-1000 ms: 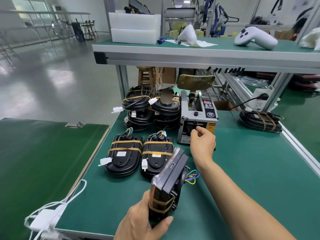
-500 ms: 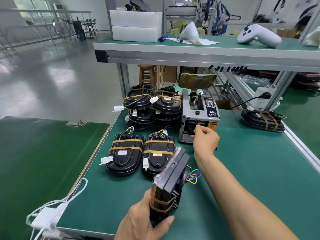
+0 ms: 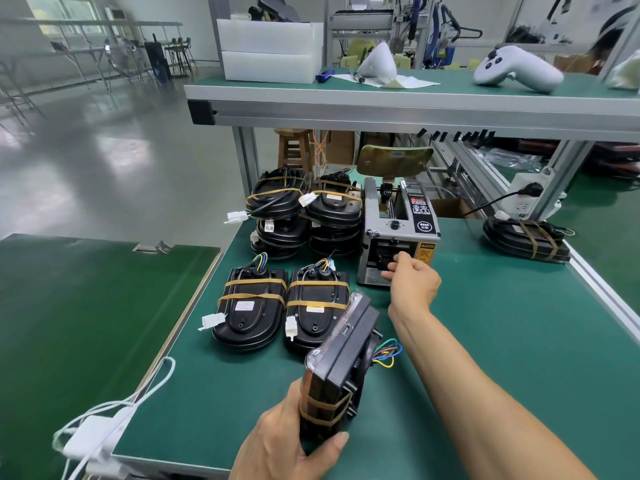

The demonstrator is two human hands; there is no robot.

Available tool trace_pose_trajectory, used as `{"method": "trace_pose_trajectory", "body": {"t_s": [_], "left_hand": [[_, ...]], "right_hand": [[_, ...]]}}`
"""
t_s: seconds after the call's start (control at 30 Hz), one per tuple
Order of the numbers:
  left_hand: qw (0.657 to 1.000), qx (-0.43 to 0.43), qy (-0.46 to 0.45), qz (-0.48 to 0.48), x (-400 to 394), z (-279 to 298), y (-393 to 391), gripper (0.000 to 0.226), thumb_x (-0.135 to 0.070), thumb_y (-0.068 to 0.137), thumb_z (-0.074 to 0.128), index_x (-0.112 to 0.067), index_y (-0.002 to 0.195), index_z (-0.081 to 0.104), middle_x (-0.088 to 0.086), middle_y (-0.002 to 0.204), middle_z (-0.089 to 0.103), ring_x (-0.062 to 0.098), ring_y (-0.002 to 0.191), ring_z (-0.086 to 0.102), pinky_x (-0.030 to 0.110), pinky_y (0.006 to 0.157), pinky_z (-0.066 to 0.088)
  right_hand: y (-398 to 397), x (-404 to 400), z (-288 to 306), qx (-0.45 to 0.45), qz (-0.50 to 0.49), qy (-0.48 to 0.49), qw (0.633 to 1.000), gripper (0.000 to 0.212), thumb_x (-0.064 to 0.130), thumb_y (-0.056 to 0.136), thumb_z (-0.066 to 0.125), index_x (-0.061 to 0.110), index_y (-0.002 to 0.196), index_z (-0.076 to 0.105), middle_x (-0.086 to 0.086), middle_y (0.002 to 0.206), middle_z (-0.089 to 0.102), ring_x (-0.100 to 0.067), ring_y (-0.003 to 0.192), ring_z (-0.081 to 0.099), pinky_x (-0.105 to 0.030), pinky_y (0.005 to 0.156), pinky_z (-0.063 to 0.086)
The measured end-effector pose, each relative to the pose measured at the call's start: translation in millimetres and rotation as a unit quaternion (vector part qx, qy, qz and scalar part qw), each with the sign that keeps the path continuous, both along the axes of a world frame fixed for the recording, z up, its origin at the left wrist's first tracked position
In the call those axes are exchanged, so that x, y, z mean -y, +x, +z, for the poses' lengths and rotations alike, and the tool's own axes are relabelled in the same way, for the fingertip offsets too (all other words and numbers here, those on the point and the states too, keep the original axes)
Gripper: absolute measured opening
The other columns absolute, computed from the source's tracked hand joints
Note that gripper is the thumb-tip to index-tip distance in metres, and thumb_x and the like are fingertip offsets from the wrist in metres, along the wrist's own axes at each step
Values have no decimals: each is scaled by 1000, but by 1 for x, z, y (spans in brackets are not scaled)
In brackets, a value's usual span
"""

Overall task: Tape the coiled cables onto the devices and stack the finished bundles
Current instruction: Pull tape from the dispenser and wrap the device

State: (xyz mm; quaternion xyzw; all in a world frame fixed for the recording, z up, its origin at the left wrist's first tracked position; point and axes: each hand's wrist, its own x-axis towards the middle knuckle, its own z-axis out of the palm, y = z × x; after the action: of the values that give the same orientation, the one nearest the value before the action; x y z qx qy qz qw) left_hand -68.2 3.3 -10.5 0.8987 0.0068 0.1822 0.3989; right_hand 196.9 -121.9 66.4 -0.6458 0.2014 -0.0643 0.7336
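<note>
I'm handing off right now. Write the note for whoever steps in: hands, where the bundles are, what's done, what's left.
Left hand: grips the device in progress, stood on edge on the green bench; tape already wraps its lower end.
Right hand: fingers curled at the tape dispenser outlet, apparently taking a strip; the tape itself is hard to see.
Done: two taped bundles lie flat side by side, two stacks stand behind them, one bundle lies far right.
Left: probably add the next strip to the held device, then stack it and the flat ones.
</note>
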Motion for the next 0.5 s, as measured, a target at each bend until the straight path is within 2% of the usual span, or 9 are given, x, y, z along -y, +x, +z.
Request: {"method": "trace_pose_trajectory", "body": {"t_s": [0.13, 0.2, 0.33, 0.5], "left_hand": [[1000, -5, -2, -1, -1, -1, 1, 100, -61, 76, 81, -70, 157, 22, -34, 117, 68, -5, 108, 69, 1, 82, 50], [1000, -4, -4, -5, -2, -1, 1, 100, -60, 77, 81, -68, 158, 23, -35, 116, 68, -5, 107, 69, 0, 82, 49], [1000, -7, -6, -7, -1, -2, 1, 99, -59, 77, 82, -70, 156, 24, -49, 111, 63, -6, 109, 66, -3, 83, 47], [1000, -6, -8, -8, -2, -3, 1, 99, -60, 78, 82, -66, 159, 25, -41, 116, 67, -6, 109, 69, -1, 84, 49]], "right_hand": [[-1, 4, -5, 9, 7, 11, 1000, 25, 25, 98, 62, 19, 76, 72, 12, 54, 68, -22, 77, 71, -39, 83, 55], [0, 5, -4, 11, 8, 18, 1000, 25, 28, 99, 65, 18, 77, 72, 12, 54, 69, -20, 74, 70, -36, 81, 55], [2, 4, 1, 3, -3, 41, 999, 24, 31, 96, 69, 14, 79, 72, 5, 62, 71, -17, 64, 70, -33, 77, 56], [-8, 7, -4, 2, -8, 46, 999, 31, 35, 97, 66, 15, 73, 72, 2, 66, 70, -12, 54, 64, -28, 68, 49]]}}
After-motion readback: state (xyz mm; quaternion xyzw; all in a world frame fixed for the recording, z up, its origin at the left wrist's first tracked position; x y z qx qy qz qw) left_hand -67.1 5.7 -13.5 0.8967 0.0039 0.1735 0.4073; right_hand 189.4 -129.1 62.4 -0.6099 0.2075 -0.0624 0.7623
